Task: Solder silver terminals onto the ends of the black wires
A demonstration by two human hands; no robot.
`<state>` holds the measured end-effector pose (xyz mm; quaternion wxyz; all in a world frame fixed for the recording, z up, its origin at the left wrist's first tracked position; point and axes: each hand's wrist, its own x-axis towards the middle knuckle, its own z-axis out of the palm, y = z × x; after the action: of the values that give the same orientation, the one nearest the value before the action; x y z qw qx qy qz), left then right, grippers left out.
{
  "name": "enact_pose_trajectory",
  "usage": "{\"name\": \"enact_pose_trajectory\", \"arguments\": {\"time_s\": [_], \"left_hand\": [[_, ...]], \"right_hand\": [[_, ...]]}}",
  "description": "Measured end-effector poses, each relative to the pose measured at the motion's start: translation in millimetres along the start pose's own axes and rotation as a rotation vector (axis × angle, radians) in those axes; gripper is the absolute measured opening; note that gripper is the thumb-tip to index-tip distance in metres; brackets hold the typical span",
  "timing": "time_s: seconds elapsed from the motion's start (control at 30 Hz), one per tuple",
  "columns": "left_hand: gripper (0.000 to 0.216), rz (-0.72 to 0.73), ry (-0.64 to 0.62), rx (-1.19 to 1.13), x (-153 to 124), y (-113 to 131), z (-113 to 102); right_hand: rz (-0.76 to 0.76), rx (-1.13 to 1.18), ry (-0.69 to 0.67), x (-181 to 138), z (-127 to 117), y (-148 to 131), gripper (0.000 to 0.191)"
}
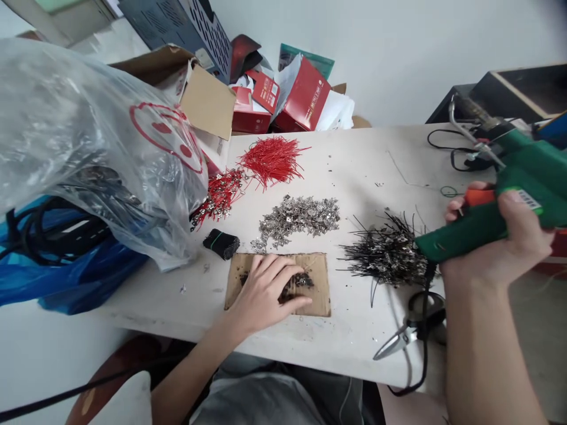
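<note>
My left hand (pixel 266 289) rests on a piece of brown cardboard (pixel 319 298), palm down with fingers stretched out and slightly apart. Dark scorched marks and a small metal bit (pixel 303 280) show beside its fingertips; what lies beneath the palm is hidden. My right hand (pixel 491 254) is wrapped round the handle of a green soldering gun (pixel 518 153), raised above the table's right side with its metal tip pointing away to the upper left. Just left of the gun's handle lies a heap of black wires with metal tabs (pixel 387 251). Beyond the cardboard is a pile of small silvery metal tabs (pixel 301 217).
Scissors (pixel 410 333) and the gun's black cord (pixel 425 354) lie near the front right edge. A black wire bundle (pixel 221 244), red wires (pixel 274 160) and red wires with tabs (pixel 221 198) sit further left. A plastic bag (pixel 146 147) bulges at left; red boxes (pixel 303 94) stand behind.
</note>
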<state>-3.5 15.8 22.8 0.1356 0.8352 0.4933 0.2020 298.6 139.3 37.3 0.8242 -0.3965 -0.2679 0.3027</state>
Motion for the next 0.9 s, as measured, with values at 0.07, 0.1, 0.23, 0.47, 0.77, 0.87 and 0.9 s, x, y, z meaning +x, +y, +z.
{"name": "enact_pose_trajectory", "arguments": {"time_s": [0.07, 0.1, 0.23, 0.47, 0.77, 0.87, 0.9], "left_hand": [[0.03, 0.012, -0.018, 0.004, 5, 1, -3], [0.023, 0.011, -0.013, 0.016, 7, 3, -4], [0.013, -0.027, 0.058, 0.08, 10, 11, 0], [0.007, -0.087, 0.118, 0.056, 10, 17, 9], [0.011, -0.095, 0.007, 0.051, 11, 15, 7], [0.01, -0.097, 0.018, 0.038, 11, 16, 6], [0.009, -0.098, 0.022, 0.032, 12, 16, 6]], "right_hand": [[0.012, 0.007, 0.01, 0, 1, -1, 0.018], [0.016, 0.01, 0.015, -1, 1, -1, 0.019], [0.03, 0.005, 0.02, -1, 0, -4, 0.023], [0.046, -0.03, 0.032, 1, -1, -5, 0.024], [0.045, -0.029, 0.018, 2, -3, -4, 0.03], [0.05, -0.022, 0.015, 3, -2, -5, 0.03], [0.051, -0.021, 0.014, 3, -2, -5, 0.03]]}}
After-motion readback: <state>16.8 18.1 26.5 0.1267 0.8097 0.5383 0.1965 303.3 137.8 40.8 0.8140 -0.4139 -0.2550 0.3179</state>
